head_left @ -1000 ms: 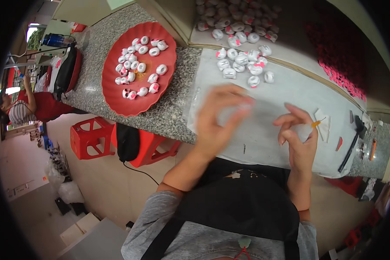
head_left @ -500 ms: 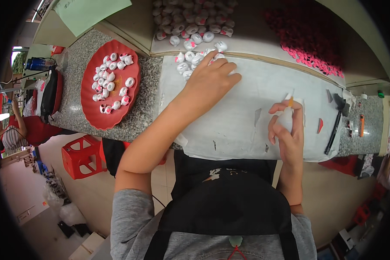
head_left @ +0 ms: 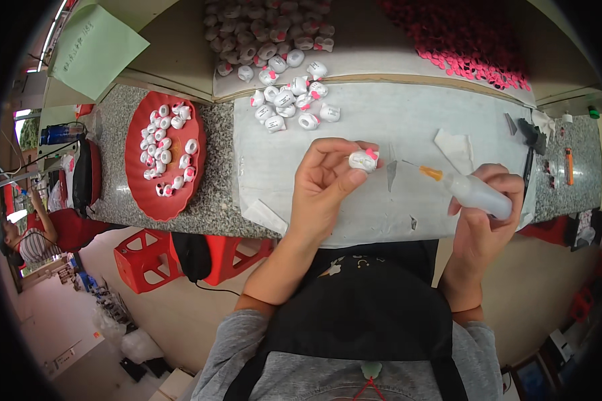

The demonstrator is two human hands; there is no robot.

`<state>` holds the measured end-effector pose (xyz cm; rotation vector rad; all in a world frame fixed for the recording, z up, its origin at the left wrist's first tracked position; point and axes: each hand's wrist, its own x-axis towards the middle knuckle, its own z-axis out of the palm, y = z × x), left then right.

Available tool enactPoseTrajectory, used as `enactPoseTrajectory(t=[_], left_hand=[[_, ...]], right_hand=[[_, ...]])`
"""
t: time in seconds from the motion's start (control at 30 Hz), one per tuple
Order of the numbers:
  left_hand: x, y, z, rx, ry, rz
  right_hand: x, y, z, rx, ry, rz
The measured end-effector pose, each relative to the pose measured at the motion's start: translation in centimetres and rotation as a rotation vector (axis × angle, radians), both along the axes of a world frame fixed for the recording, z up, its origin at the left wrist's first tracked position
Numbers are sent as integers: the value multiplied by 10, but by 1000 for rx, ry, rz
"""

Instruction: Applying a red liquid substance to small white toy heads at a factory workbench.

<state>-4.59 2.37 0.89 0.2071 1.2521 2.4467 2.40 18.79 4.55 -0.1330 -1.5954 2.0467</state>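
Note:
My left hand (head_left: pixel 324 180) pinches a small white figurine head (head_left: pixel 364 160) with a pink bow between thumb and fingers, above the white paper (head_left: pixel 354 214) on the worktop. To its right, my right hand (head_left: pixel 486 207) is wrapped round a translucent squeeze bottle (head_left: pixel 476 194). The bottle lies tilted, and its orange needle tip (head_left: pixel 431 174) points left toward the figurine head without touching it. Beyond my left hand, several loose white figurine heads (head_left: pixel 284 97) lie in a cluster at the paper's far left.
On the left stands a red scalloped plate (head_left: pixel 135 175) with white heads on it. A shelf behind holds a heap of white heads (head_left: pixel 261 30) and many small pink pieces (head_left: pixel 461 53). A folded white tissue (head_left: pixel 453 148) and an orange pen-like tool (head_left: pixel 569 167) lie to the right.
My left hand has drawn back from the cluster toward me, now with a figurine head in it. My right hand has moved slightly right and tipped the bottle from upright to leftward.

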Motion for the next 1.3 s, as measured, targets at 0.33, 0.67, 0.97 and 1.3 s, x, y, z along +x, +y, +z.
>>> enactPoseTrajectory(t=[0.33,0.67,0.97,1.3], left_hand=[[13,-6,2,-94,114,97],[14,-12,1,-70,121,69],[13,-11,0,-70,130,47],[14,-9,-1,-63,109,55]], right_hand=[[6,-23,8,559,135,-28],[6,-32,12,586,166,50],[6,-31,13,610,149,47],[8,-29,14,615,123,51]])
